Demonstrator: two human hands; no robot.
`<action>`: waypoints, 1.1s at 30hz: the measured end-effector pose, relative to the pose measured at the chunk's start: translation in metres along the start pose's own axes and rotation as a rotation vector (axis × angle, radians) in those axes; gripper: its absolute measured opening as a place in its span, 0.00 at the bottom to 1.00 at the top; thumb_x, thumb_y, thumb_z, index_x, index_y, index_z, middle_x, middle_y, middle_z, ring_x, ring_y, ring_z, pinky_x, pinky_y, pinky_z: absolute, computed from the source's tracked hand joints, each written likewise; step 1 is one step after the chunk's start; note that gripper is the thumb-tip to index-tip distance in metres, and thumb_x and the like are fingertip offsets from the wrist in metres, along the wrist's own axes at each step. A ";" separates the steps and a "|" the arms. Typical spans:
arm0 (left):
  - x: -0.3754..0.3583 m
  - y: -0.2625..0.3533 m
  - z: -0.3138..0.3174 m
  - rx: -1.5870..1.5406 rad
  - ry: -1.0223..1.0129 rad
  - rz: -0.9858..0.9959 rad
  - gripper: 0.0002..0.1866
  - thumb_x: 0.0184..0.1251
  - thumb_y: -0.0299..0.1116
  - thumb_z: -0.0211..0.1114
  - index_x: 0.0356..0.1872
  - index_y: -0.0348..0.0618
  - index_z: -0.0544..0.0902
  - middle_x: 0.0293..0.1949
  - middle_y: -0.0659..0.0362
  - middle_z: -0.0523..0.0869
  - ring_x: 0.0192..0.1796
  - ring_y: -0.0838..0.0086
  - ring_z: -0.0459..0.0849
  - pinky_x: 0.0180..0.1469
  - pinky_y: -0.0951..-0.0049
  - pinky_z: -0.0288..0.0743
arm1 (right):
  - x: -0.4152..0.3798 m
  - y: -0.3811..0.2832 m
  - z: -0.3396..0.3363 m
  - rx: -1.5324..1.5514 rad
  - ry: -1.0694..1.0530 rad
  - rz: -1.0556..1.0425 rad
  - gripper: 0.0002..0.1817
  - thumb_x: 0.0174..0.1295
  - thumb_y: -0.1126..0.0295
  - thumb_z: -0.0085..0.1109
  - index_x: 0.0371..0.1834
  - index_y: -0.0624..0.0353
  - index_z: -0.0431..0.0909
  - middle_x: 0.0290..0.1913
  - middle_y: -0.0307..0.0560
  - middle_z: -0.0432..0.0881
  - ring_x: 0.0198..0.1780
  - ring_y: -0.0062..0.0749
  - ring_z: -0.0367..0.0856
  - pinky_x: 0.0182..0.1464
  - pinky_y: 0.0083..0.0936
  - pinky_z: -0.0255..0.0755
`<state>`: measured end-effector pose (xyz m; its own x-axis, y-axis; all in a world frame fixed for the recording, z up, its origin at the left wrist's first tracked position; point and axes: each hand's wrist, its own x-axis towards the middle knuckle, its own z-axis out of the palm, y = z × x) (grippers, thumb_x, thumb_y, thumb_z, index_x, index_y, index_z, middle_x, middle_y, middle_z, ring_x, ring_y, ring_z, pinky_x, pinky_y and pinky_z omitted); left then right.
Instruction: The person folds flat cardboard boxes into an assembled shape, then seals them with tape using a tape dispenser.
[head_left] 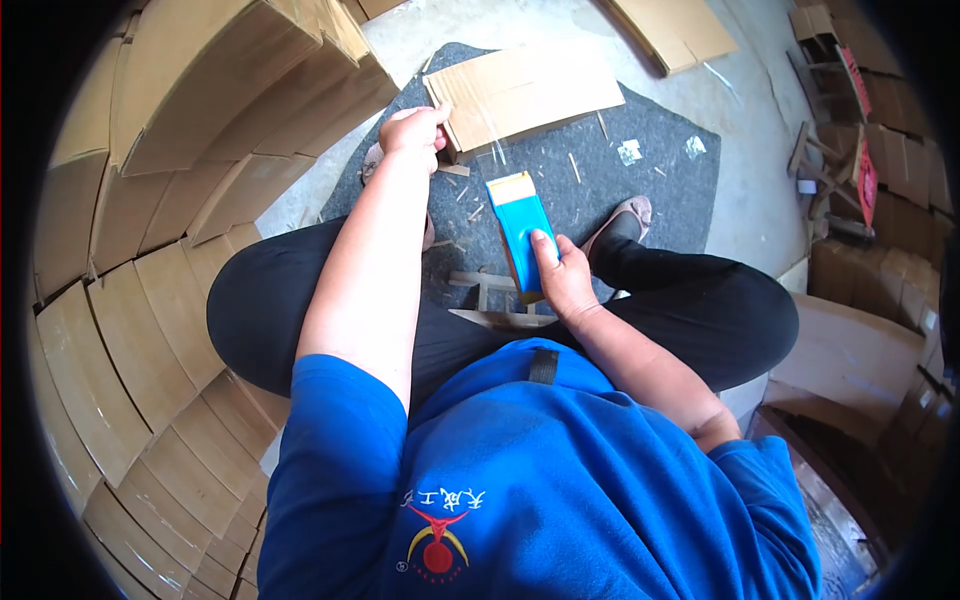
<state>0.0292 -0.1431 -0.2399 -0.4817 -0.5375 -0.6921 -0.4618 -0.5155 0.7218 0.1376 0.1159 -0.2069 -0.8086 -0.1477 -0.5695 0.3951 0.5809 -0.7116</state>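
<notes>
A cardboard box lies on the dark grey mat in front of me. My left hand is at its left end, fingers curled closed on the edge of the cardboard. In my right hand is a blue tape dispenser, gripped with the thumb on top and its yellowish front end toward the box. Shiny clear tape shows on the box's near side and down toward the dispenser. Most of the right fingers are hidden beneath the dispenser.
Stacked cardboard boxes rise close on my left. A flat cardboard piece lies at the far right. Wood slivers and plastic scraps litter the mat. A wooden stool is partly visible under me; more cartons stand right.
</notes>
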 end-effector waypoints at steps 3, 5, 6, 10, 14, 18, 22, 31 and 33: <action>0.000 0.002 0.001 0.001 0.018 -0.010 0.13 0.55 0.23 0.79 0.38 0.37 0.83 0.32 0.57 0.85 0.29 0.75 0.80 0.30 0.72 0.77 | 0.007 0.002 0.003 -0.041 0.013 0.014 0.34 0.69 0.39 0.52 0.44 0.68 0.81 0.38 0.65 0.86 0.45 0.53 0.86 0.52 0.40 0.76; 0.001 0.001 -0.003 0.008 -0.014 -0.037 0.13 0.55 0.24 0.79 0.38 0.37 0.83 0.32 0.57 0.85 0.29 0.75 0.80 0.31 0.72 0.78 | 0.024 0.002 0.011 -0.094 0.041 0.037 0.36 0.69 0.39 0.50 0.43 0.69 0.83 0.41 0.70 0.85 0.49 0.61 0.85 0.55 0.44 0.75; 0.003 -0.001 -0.006 0.016 -0.043 -0.064 0.13 0.55 0.25 0.79 0.39 0.38 0.83 0.33 0.57 0.85 0.29 0.75 0.80 0.32 0.73 0.79 | 0.030 -0.008 0.012 -0.118 0.036 0.059 0.36 0.68 0.38 0.49 0.42 0.69 0.83 0.42 0.71 0.85 0.50 0.61 0.84 0.56 0.44 0.74; 0.000 -0.002 -0.011 0.094 -0.068 -0.075 0.16 0.59 0.28 0.78 0.43 0.44 0.79 0.35 0.61 0.84 0.33 0.76 0.81 0.38 0.71 0.81 | 0.063 -0.050 0.016 -0.220 -0.038 0.222 0.38 0.69 0.40 0.51 0.54 0.74 0.81 0.48 0.70 0.85 0.55 0.56 0.84 0.59 0.40 0.73; 0.007 -0.008 -0.011 0.065 -0.111 -0.061 0.15 0.60 0.30 0.78 0.42 0.44 0.79 0.35 0.62 0.84 0.33 0.77 0.81 0.37 0.73 0.80 | 0.074 -0.102 0.004 -0.180 -0.075 0.331 0.33 0.65 0.48 0.50 0.52 0.72 0.82 0.56 0.67 0.82 0.61 0.55 0.81 0.63 0.40 0.72; 0.012 -0.008 -0.003 0.051 0.011 0.055 0.13 0.57 0.29 0.79 0.35 0.41 0.81 0.27 0.60 0.83 0.23 0.77 0.77 0.24 0.75 0.73 | 0.085 -0.128 0.003 -0.239 -0.102 0.309 0.28 0.66 0.52 0.48 0.53 0.67 0.83 0.58 0.62 0.83 0.62 0.52 0.80 0.63 0.38 0.72; 0.015 -0.013 -0.001 0.080 0.042 0.135 0.13 0.57 0.30 0.79 0.35 0.40 0.81 0.26 0.59 0.83 0.22 0.76 0.76 0.24 0.73 0.71 | 0.083 -0.138 0.006 -0.435 -0.120 0.231 0.23 0.66 0.58 0.48 0.55 0.59 0.84 0.60 0.57 0.83 0.63 0.51 0.80 0.64 0.36 0.72; 0.005 -0.018 0.010 0.089 0.052 0.143 0.16 0.56 0.30 0.79 0.40 0.37 0.81 0.30 0.58 0.83 0.24 0.73 0.79 0.25 0.72 0.75 | 0.067 -0.079 0.048 -0.786 -0.312 0.220 0.22 0.60 0.59 0.63 0.57 0.54 0.85 0.62 0.50 0.83 0.65 0.41 0.81 0.64 0.35 0.75; -0.002 -0.013 0.015 0.310 0.158 0.297 0.30 0.54 0.27 0.76 0.59 0.39 0.74 0.58 0.47 0.75 0.59 0.59 0.77 0.59 0.63 0.74 | 0.071 -0.064 0.041 -0.758 -0.369 0.276 0.25 0.58 0.55 0.66 0.57 0.54 0.85 0.62 0.51 0.83 0.64 0.43 0.81 0.63 0.35 0.75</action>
<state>0.0252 -0.1248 -0.2480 -0.5188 -0.7393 -0.4293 -0.5333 -0.1126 0.8384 0.0729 0.0360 -0.2186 -0.4835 -0.0969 -0.8700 0.0539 0.9887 -0.1400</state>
